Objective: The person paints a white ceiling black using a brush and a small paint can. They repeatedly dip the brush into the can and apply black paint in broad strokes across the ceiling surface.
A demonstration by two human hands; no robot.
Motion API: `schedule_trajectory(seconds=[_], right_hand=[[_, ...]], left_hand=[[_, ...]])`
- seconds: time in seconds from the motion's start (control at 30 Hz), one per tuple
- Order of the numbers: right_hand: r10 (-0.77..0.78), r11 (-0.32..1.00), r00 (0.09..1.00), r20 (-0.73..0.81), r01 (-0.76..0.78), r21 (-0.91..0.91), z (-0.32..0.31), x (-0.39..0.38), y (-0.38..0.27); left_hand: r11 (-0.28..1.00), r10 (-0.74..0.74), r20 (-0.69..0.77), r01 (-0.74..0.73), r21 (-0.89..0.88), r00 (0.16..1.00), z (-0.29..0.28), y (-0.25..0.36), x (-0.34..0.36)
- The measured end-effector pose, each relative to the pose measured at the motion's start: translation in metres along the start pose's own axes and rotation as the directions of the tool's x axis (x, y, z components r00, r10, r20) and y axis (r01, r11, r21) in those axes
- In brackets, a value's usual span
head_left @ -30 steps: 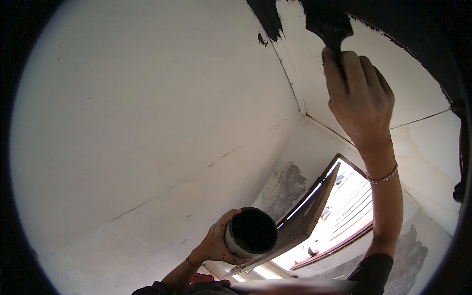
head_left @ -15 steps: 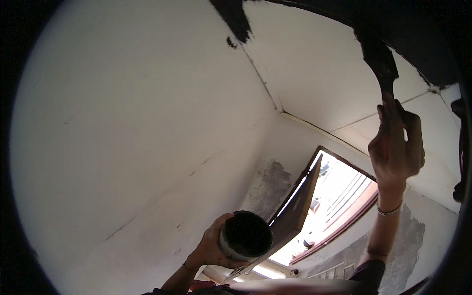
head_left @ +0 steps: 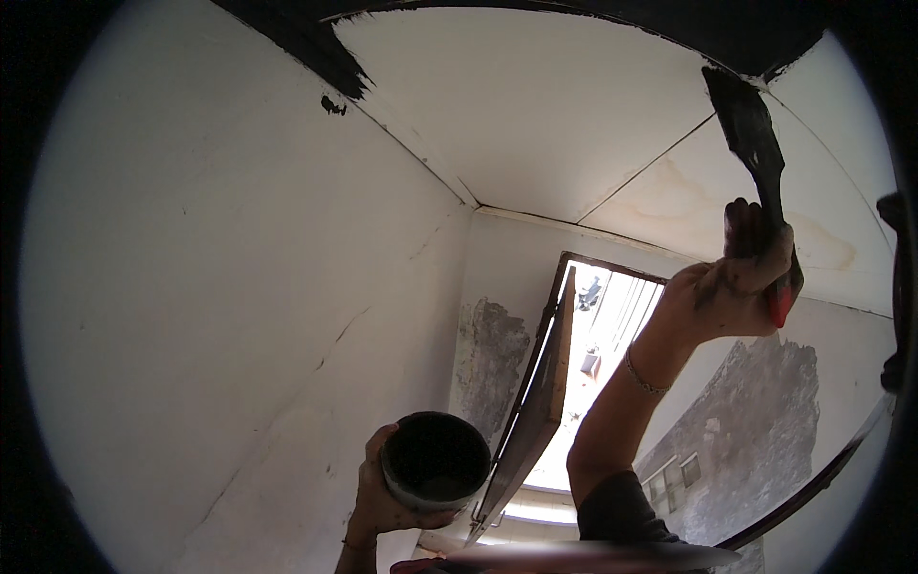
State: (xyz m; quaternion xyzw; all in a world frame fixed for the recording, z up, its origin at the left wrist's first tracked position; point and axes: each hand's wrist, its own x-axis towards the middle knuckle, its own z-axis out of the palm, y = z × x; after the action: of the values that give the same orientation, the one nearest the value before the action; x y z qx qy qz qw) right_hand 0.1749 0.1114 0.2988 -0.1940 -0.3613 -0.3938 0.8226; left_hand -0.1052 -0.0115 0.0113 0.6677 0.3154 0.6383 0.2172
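Observation:
My right hand [head_left: 732, 287] is raised at the upper right, closed around the handle of a paintbrush [head_left: 755, 139]. The brush is coated in black, with a red tip at the handle's lower end, and it points upward. Its bristles are at the edge of a black painted band [head_left: 669, 24] on the white ceiling [head_left: 535, 115]; I cannot tell whether they touch it. Low in the middle, my left hand [head_left: 376, 507] grips a round tub [head_left: 421, 504] from its left side. Inside, the tub is dark; how much paint it holds is hard to see. Dark smears mark my right-hand fingers.
A white wall [head_left: 239, 287] with thin cracks fills the left. Beyond the tub, a brown door leaf [head_left: 535, 411] stands ajar in a bright doorway [head_left: 598, 325]. Grey bare patches [head_left: 736, 440] show on the far wall. A black streak [head_left: 296, 48] runs along the ceiling's left edge.
The view has shifted, so the ceiling corner and doorway sit further left. My right wrist has turned and bent, showing the brush's red end. My left hand still holds the tub.

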Motion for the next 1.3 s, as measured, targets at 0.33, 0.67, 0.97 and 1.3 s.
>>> schedule_trajectory(seconds=[0.33,0.67,0.97,1.3], right_hand=[[0.100,0.984,0.967,-0.233,-0.060,0.170,0.043,-0.005,0.015],[0.325,0.624,0.935,-0.139,-0.101,0.775,0.096,-0.008,-0.103],[0.190,0.909,0.893,-0.408,-0.003,0.417,0.052,0.018,-0.055],[0.422,0.590,0.888,-0.183,-0.116,0.799,0.116,-0.012,-0.130]], left_hand=[[0.995,-0.097,-0.109,0.097,-0.006,0.989,-0.007,0.007,-0.023],[0.993,-0.116,-0.147,0.117,0.003,0.982,-0.002,0.014,-0.018],[0.997,-0.074,-0.126,0.071,-0.025,0.989,-0.005,0.018,-0.015],[0.971,-0.003,-0.267,0.066,0.229,0.964,-0.018,0.039,-0.023]])
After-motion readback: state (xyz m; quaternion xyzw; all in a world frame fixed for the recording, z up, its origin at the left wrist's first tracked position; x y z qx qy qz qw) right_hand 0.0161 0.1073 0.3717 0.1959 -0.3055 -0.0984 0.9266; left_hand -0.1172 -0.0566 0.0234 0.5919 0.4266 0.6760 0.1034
